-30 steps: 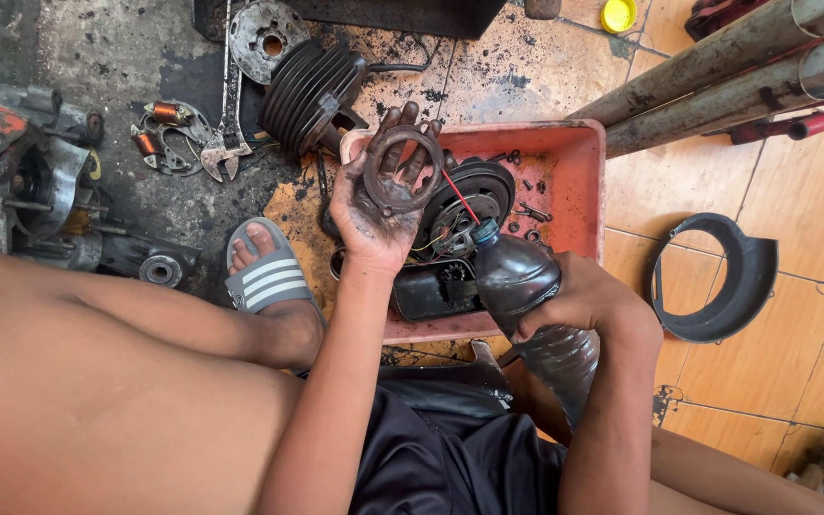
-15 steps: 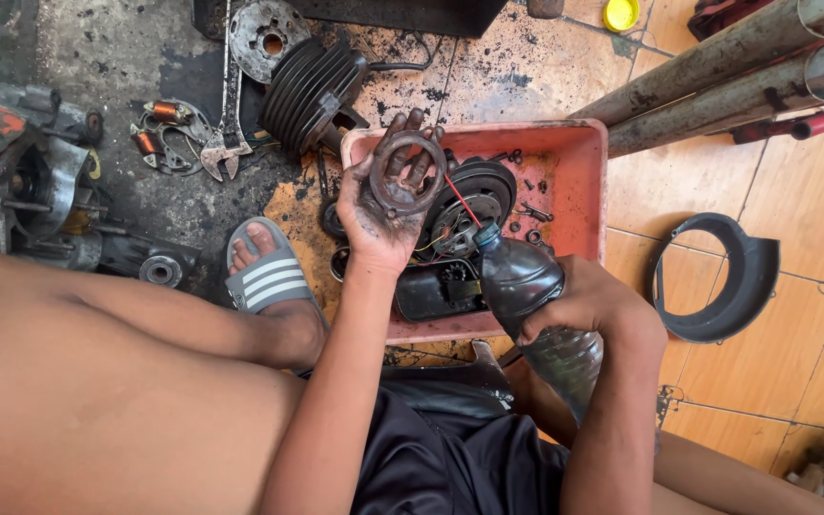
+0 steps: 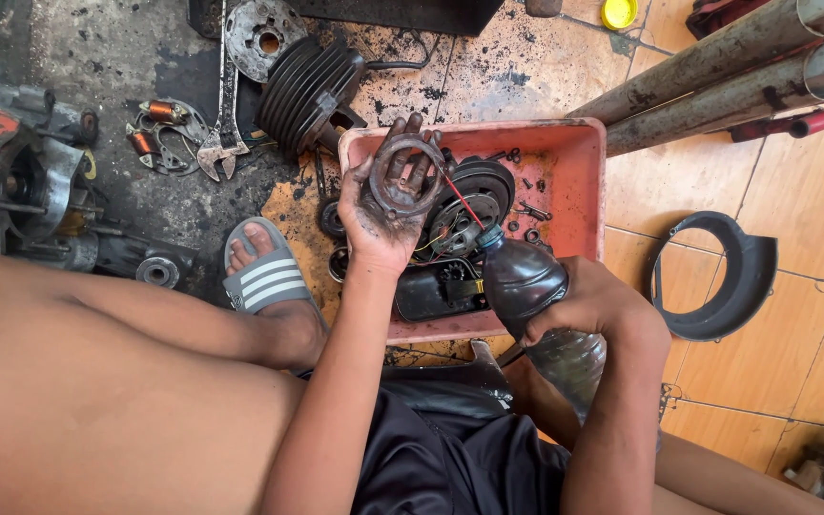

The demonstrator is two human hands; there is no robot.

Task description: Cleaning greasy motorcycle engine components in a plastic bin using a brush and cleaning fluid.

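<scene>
Left hand (image 3: 385, 205) now grips only a metal ring (image 3: 406, 177); right hand (image 3: 591, 303) clenches a dark bottle (image 3: 524, 278), tilted toward the left fingers.

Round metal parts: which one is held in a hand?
The greasy ring-shaped part in the left hand, raised above the red tray; the others lie down.
</scene>
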